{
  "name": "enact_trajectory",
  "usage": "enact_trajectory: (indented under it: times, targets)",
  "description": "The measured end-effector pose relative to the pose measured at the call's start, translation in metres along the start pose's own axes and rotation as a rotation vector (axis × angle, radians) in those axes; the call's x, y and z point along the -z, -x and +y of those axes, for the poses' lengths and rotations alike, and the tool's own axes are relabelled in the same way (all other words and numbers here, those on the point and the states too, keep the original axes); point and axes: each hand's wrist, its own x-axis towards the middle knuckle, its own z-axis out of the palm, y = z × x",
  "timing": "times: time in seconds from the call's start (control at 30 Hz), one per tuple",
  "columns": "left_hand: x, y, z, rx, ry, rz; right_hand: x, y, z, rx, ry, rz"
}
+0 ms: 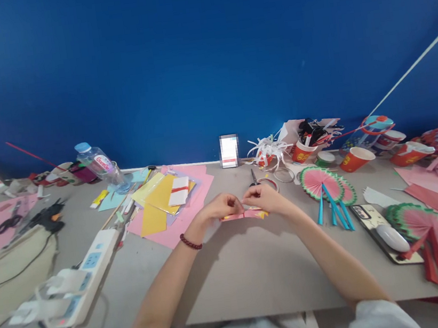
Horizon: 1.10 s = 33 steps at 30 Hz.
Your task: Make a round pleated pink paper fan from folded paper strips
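A folded pink and yellow paper strip lies lengthwise beneath my fingers, with a thin red band across its middle. My left hand, wearing a dark red bead bracelet, is closed at the strip's left half. At the right half my right hand is closed too, thumb and forefinger pinched. The fingertips of both hands nearly meet above the band. Whether they also pinch a thread end is too small to tell. Black-handled scissors and a roll of tape lie just beyond my right hand.
A phone leans against the blue wall. Pink and yellow papers, a water bottle and a power strip are on the left. Rightward are paper cups, pleated paper fans and a phone under a white mouse.
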Motion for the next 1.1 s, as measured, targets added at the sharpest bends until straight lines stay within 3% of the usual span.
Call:
enact_trajectory:
  times: [0.1,0.3,0.47,0.6,0.8,1.1]
  targets:
    - [0.002,0.000,0.001,0.033,0.022,0.056,-0.005,0.008,-0.011,0.147,0.216,0.146]
    - [0.000,0.001,0.006,0.051,0.078,0.123,-0.015,0.021,-0.027,0.405,0.765,0.221]
    - [0.002,0.008,0.017,-0.030,0.193,0.197,-0.022,0.025,-0.030,0.533,0.971,0.353]
    - [0.006,0.013,0.023,-0.061,0.270,0.219,-0.023,0.023,-0.028,0.589,1.027,0.438]
    - [0.011,0.011,0.022,-0.054,0.313,0.215,-0.021,0.019,-0.024,0.531,0.949,0.505]
    - [0.010,0.010,0.019,-0.016,0.329,0.340,-0.028,0.015,-0.019,0.505,0.810,0.558]
